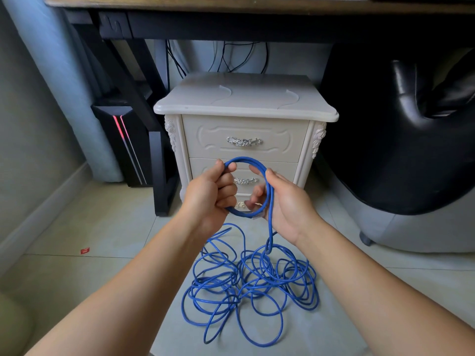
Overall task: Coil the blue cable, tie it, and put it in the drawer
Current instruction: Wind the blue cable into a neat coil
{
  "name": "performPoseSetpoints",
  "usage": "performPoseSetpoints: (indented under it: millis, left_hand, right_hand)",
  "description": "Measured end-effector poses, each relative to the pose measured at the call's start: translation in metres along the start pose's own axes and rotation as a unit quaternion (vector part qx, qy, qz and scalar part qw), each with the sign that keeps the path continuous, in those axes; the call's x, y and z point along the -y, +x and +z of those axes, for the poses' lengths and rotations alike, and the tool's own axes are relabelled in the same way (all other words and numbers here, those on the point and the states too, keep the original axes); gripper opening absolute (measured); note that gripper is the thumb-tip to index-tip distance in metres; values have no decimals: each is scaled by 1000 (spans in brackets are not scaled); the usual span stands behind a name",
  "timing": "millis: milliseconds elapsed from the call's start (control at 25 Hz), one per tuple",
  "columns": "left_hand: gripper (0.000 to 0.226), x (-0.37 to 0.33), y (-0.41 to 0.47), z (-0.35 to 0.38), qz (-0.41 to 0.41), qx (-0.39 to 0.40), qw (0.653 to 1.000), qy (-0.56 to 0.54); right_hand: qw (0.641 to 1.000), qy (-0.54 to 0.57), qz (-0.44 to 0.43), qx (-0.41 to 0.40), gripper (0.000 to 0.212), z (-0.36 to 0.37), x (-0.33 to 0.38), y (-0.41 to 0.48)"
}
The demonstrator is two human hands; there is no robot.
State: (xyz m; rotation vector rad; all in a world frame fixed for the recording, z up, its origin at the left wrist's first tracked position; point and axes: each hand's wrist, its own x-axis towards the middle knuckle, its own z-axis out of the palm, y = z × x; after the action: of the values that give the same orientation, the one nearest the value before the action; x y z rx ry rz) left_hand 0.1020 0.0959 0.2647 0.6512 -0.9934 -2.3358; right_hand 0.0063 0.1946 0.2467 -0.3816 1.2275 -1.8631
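A long blue cable (246, 283) lies in a loose tangle on the tiled floor in front of me. One small loop of it is raised in front of a white nightstand. My left hand (213, 191) grips the left side of that loop with curled fingers. My right hand (285, 204) holds the loop's right side, the strand running across its palm and down to the pile. A clear plug end shows at the bottom of the loop. The nightstand's top drawer (244, 129) and the drawer below it are closed, each with a silver handle.
A black desk frame (159, 176) and a computer tower (123, 140) with a red light stand left of the nightstand. A black and grey chair (411, 150) fills the right. A small red scrap (85, 250) lies on the floor at the left.
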Motion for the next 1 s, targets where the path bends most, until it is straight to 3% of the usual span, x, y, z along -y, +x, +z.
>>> performPoseSetpoints:
  millis: [200, 440, 800, 1000]
  left_hand:
    - [35, -3, 4, -4, -27, -33, 989, -140]
    - [37, -7, 6, -16, -20, -63, 967, -246]
    - [38, 0, 2, -13, -29, -62, 936, -345]
    - [33, 4, -4, -9, -15, -10, 954, -300]
  right_hand:
    - [997, 11, 62, 35, 33, -2, -1, -2]
    - [992, -13, 51, 113, 22, -3, -6, -7]
    - [991, 56, 22, 117, 26, 6, -13, -13]
    - [995, 68, 6, 74, 13, 8, -10, -9]
